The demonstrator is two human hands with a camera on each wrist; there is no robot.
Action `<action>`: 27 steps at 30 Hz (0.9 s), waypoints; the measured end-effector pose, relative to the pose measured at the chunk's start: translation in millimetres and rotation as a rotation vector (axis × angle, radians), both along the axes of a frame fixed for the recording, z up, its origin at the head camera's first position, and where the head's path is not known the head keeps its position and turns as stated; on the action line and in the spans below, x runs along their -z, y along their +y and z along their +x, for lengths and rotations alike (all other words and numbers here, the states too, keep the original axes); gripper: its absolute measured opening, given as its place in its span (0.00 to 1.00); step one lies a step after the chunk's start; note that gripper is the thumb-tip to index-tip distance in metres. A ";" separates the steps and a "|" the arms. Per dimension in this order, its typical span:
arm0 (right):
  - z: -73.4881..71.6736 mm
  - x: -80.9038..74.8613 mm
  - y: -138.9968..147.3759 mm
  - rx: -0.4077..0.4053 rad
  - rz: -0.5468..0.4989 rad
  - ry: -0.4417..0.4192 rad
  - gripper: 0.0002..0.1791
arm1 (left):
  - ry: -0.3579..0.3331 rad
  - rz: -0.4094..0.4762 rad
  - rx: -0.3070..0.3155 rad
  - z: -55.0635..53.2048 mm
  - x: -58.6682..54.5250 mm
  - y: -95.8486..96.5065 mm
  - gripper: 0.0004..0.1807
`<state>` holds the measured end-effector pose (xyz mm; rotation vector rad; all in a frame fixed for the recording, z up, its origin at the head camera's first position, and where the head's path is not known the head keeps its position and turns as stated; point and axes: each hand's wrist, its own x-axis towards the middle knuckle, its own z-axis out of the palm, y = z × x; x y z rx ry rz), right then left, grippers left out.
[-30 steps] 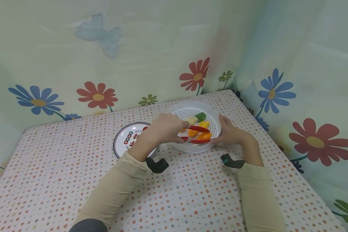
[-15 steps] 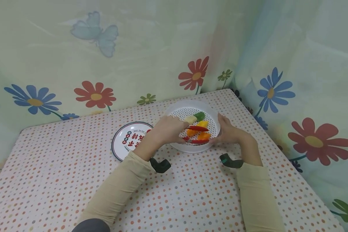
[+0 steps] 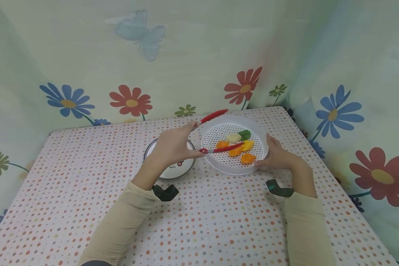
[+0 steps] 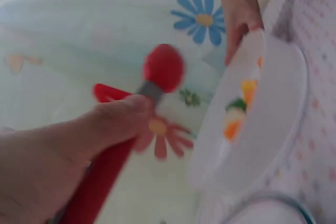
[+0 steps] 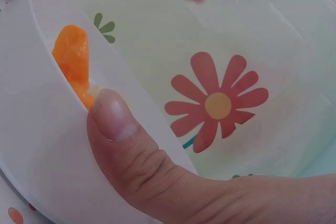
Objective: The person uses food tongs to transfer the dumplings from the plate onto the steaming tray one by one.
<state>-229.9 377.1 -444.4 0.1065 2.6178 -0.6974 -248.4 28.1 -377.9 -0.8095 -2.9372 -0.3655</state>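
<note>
My left hand (image 3: 171,146) holds a pair of tongs (image 3: 223,149) with red tips, thumb on one arm and fingers on the other. The tongs are spread wide, with one tip above the far rim and the other over the white round basket (image 3: 232,171). Nothing is between the tips. The basket has a perforated bottom. Inside it lie several small orange pieces (image 3: 248,159), a yellow piece (image 3: 248,145), a pale piece (image 3: 233,138) and a green piece (image 3: 244,135). My right hand (image 3: 280,157) grips the basket's right side, thumb on its outer wall (image 5: 47,119).
A white plate (image 3: 176,173) with a dark rim and red lettering lies left of the basket, partly under my left hand. The dotted tablecloth (image 3: 199,214) reaches back to a flowered curtain (image 3: 193,55) behind and at the right.
My left hand has drawn leftward from the basket, and the tongs have opened wide. The orange piece between their tips before now lies loose in the basket. My right hand stays on the basket.
</note>
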 end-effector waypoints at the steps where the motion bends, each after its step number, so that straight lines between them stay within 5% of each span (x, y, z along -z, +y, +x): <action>1: 0.8 0.2 4.2 0.001 0.000 0.001 0.80 | 0.007 0.038 -0.047 0.2 3.0 -8.4 0.56; 7: 1.4 -0.7 29.0 -0.003 -0.009 -0.003 0.80 | -0.040 0.211 -0.302 -4.8 41.9 -36.7 0.58; 13: -7.3 -0.4 47.2 -0.011 -0.002 0.010 0.79 | -0.127 0.242 -0.453 -12.2 84.6 -17.2 0.59; 20: -3.9 4.3 54.1 0.015 0.015 0.014 0.75 | -0.132 0.290 -0.488 -16.6 111.8 10.5 0.58; 27: -1.3 1.5 51.3 0.025 0.062 0.077 0.69 | -0.118 0.241 -0.464 -30.9 121.9 24.2 0.59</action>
